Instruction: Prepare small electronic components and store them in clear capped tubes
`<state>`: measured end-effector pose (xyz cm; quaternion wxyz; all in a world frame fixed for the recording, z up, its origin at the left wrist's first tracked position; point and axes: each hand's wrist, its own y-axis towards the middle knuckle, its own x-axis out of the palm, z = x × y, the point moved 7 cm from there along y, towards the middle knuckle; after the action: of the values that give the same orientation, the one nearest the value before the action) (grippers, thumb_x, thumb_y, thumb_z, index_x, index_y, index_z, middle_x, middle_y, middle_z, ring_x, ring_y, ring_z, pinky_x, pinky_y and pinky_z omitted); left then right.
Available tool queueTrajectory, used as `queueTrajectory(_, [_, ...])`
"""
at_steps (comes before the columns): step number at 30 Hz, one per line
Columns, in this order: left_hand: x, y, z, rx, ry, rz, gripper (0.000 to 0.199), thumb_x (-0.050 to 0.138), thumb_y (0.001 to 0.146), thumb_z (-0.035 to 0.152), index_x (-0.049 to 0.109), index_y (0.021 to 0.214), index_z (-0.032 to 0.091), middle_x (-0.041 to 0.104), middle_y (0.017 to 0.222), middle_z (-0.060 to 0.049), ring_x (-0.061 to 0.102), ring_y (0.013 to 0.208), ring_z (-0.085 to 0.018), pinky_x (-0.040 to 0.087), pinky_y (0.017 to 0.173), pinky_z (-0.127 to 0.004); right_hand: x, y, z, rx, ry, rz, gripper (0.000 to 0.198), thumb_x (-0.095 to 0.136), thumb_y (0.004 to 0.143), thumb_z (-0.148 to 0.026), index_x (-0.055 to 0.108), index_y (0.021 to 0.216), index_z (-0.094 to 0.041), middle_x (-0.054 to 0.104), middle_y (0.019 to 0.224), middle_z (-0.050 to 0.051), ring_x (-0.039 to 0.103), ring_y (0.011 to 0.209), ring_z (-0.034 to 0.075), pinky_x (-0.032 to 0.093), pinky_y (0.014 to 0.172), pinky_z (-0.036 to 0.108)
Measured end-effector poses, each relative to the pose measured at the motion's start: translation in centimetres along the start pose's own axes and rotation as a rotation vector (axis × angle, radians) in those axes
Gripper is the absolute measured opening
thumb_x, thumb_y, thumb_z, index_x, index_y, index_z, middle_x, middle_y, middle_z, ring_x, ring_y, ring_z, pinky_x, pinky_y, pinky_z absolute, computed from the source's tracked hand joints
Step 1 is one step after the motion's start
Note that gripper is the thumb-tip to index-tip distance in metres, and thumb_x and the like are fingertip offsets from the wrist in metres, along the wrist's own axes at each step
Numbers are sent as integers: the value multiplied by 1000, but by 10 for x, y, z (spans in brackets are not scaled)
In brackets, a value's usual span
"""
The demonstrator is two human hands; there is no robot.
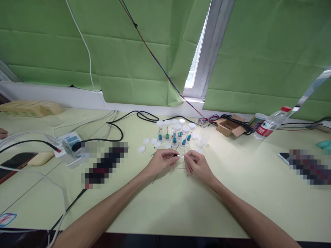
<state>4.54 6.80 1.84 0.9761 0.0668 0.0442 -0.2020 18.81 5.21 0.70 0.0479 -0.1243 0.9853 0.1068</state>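
My left hand is closed in a pinch on a small black-ended piece with a thin pale rod pointing right. Close beside it, the fingers of my right hand pinch a small thin pale loop at the rod's tip. Whether the rod and loop are joined is too small to tell. Just beyond both hands, clear capped vials stand upright, with blue or green fittings inside. Several white caps lie left of the vials. A thin dark rod rests on the table below my left hand.
A white power strip with cables lies at left. An open cardboard box and a water bottle stand at back right. A phone lies at right. Part of another person's hand shows at the far left edge.
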Motion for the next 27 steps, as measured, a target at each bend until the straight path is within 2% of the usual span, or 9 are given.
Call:
queueTrajectory(3, [0, -1, 1, -5, -2, 3, 19, 69, 79, 29, 72, 90, 14, 60, 58, 1, 54, 52, -11, 46, 56, -24, 0, 0, -1, -8, -11, -14, 26, 48, 95, -36, 48, 73, -21, 43, 42, -8, 39, 35, 9, 32, 41, 22])
queueTrajectory(6, [1, -2, 0, -22, -37, -10, 19, 70, 78, 30, 72, 89, 14, 60, 60, 1, 54, 52, -11, 46, 56, -24, -3, -2, -4, -74, -145, 17, 25, 46, 96, -33, 50, 75, -21, 45, 46, -7, 40, 40, 10, 34, 45, 23])
queueTrajectory(9, [3, -2, -2, -60, -104, -32, 21, 72, 77, 31, 72, 89, 13, 61, 60, 0, 55, 50, -11, 46, 54, -24, -7, -5, -12, -248, -394, 91, 23, 45, 96, -29, 53, 76, -20, 47, 53, -4, 40, 47, 11, 33, 49, 24])
queueTrajectory(12, [5, -1, -3, -86, -185, -48, 24, 73, 76, 32, 71, 88, 12, 61, 60, 0, 54, 48, -10, 45, 51, -24, -5, -8, -19, -441, -575, 81, 22, 42, 97, -25, 54, 79, -20, 54, 65, 0, 42, 55, 12, 35, 56, 25])
queueTrajectory(15, [6, -1, -3, -91, -214, -50, 24, 74, 75, 32, 71, 88, 12, 61, 60, 0, 54, 48, -10, 44, 50, -24, -4, -9, -19, -497, -631, 77, 21, 41, 97, -23, 54, 81, -20, 54, 66, 1, 42, 56, 12, 35, 56, 24])
queueTrajectory(19, [4, -1, -5, -74, -180, -44, 24, 74, 75, 32, 71, 88, 13, 60, 60, 0, 55, 49, -10, 46, 52, -24, -5, -8, -18, -434, -562, 95, 21, 42, 97, -25, 54, 80, -21, 53, 64, -1, 41, 54, 12, 35, 55, 24])
queueTrajectory(27, [1, -2, -1, -6, -33, -6, 21, 70, 78, 33, 71, 91, 15, 60, 60, 1, 55, 52, -12, 48, 57, -26, -3, -5, -10, -119, -233, 65, 28, 48, 94, -38, 52, 73, -21, 47, 48, -5, 41, 44, 12, 34, 48, 25])
